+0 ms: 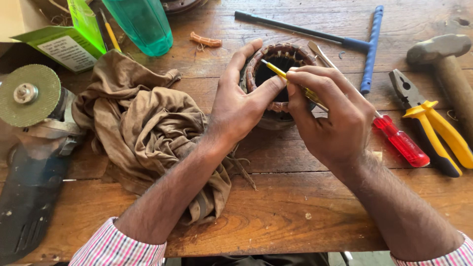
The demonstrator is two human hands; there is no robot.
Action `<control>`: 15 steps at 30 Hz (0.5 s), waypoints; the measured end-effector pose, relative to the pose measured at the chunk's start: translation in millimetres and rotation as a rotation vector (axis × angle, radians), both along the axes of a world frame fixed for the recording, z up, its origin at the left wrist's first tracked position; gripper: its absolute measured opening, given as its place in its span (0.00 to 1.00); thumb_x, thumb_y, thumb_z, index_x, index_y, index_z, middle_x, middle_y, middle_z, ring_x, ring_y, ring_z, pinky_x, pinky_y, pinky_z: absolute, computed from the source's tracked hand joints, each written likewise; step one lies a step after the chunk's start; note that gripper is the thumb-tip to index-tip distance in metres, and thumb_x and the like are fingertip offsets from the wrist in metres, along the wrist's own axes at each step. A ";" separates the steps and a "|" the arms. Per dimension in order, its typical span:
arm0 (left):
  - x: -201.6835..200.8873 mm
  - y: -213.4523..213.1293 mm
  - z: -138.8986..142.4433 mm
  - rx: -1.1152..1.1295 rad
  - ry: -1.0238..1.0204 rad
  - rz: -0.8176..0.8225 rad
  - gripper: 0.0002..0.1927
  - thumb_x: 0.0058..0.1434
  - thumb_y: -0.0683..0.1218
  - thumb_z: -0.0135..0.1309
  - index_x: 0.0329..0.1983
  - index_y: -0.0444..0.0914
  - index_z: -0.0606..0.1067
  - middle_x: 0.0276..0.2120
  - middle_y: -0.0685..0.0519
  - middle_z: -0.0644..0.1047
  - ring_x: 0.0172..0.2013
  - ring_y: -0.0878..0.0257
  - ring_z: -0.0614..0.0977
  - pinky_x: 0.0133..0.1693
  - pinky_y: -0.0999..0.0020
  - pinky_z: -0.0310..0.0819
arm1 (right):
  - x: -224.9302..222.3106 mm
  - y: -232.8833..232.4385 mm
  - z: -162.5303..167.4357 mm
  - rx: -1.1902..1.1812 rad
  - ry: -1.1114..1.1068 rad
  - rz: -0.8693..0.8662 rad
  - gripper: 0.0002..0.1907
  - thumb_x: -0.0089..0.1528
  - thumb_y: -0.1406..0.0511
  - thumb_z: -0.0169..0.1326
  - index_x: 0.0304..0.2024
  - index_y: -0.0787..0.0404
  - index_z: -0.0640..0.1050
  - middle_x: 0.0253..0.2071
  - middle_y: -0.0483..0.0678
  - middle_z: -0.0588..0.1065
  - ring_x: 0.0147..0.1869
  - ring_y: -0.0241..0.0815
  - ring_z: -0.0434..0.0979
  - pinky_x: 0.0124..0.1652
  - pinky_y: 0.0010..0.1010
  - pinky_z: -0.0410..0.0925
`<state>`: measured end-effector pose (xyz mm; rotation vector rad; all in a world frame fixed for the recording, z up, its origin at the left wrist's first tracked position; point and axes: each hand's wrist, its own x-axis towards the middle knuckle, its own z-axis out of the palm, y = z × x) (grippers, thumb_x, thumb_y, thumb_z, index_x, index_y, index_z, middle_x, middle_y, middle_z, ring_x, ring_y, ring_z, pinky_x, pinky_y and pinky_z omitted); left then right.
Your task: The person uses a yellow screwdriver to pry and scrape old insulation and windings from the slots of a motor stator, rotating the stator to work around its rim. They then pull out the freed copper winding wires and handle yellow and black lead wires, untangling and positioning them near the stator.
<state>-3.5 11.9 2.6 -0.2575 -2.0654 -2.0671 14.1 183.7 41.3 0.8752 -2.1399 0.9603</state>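
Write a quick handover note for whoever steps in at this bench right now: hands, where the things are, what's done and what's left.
Left hand: gripping the round wound motor stator on the wooden bench, thumb on its rim.
Right hand: holding a thin yellow-handled tool, tip at the stator's inner edge.
Nearby: red screwdriver, yellow pliers, hammer, blue T-handle wrench to the right; brown rag and angle grinder to the left.
Done: windings are seated around the core.
Left: cannot tell how far round the tool has worked.
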 end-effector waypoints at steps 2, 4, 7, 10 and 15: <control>0.0 -0.1 -0.3 -0.030 0.021 0.014 0.34 0.65 0.46 0.61 0.71 0.32 0.63 0.60 0.43 0.75 0.59 0.59 0.80 0.59 0.67 0.79 | -0.4 -1.1 -0.2 -0.012 0.012 0.007 0.07 0.70 0.74 0.61 0.50 0.68 0.79 0.50 0.56 0.79 0.54 0.47 0.84 0.52 0.33 0.78; 0.5 0.5 -1.4 -0.032 0.034 0.019 0.34 0.65 0.47 0.61 0.71 0.32 0.63 0.60 0.43 0.75 0.59 0.59 0.80 0.60 0.67 0.78 | -0.3 -2.1 0.3 -0.020 0.017 0.016 0.07 0.70 0.74 0.61 0.51 0.68 0.79 0.50 0.56 0.79 0.55 0.47 0.83 0.52 0.33 0.78; 0.9 2.2 -3.0 -0.006 0.042 0.018 0.34 0.65 0.47 0.61 0.71 0.32 0.63 0.61 0.43 0.75 0.59 0.59 0.80 0.60 0.66 0.78 | 1.3 -3.0 1.2 -0.025 0.013 0.001 0.07 0.70 0.75 0.61 0.50 0.68 0.79 0.50 0.56 0.79 0.55 0.48 0.83 0.53 0.34 0.77; 1.0 2.7 -4.2 -0.012 0.053 0.026 0.34 0.65 0.48 0.61 0.71 0.32 0.64 0.60 0.43 0.75 0.59 0.59 0.80 0.60 0.66 0.78 | 1.8 -3.9 1.1 -0.035 0.007 0.017 0.07 0.70 0.75 0.61 0.51 0.68 0.79 0.51 0.57 0.79 0.56 0.47 0.83 0.54 0.33 0.77; 0.5 1.1 -7.2 -0.137 0.086 0.079 0.34 0.70 0.52 0.61 0.72 0.31 0.64 0.64 0.40 0.72 0.64 0.57 0.76 0.63 0.64 0.75 | 0.4 -9.7 -6.5 -0.102 0.069 0.024 0.09 0.68 0.77 0.61 0.50 0.69 0.79 0.50 0.58 0.80 0.54 0.48 0.83 0.53 0.36 0.74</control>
